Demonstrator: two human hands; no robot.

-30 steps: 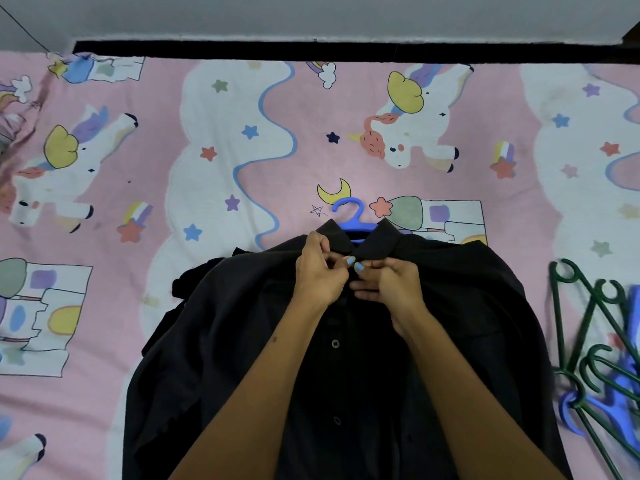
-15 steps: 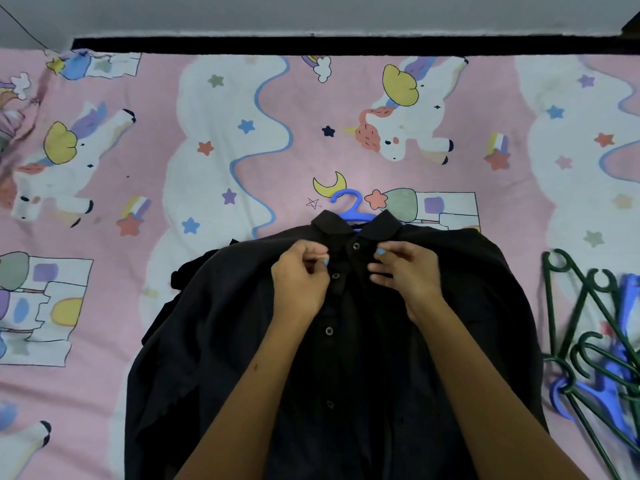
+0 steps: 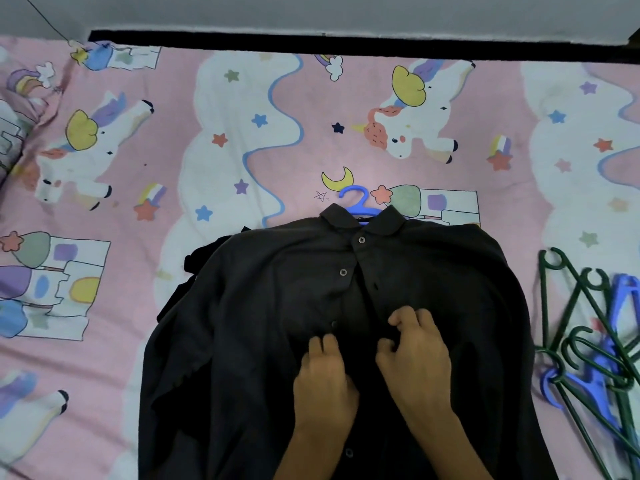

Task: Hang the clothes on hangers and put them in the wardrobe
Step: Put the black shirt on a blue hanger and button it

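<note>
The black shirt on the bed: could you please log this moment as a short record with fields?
garment: black shirt, lying flat, front up
hanger in it: blue hanger, hook showing above the collar
top button: fastened
left hand: fingers curled on the placket
right hand: fingers curled on the placket beside it
surface: unicorn bedsheet
spares: green and blue hangers, piled right of the shirt

A black shirt (image 3: 346,341) lies face up on a pink unicorn sheet (image 3: 242,133), a blue hanger (image 3: 358,204) hooking out past its collar. Both hands rest on the placket at mid-chest, left hand (image 3: 323,375) beside right hand (image 3: 415,358), fingers curled into the fabric. Spare hangers (image 3: 588,341), green and blue, lie at the right.
</note>
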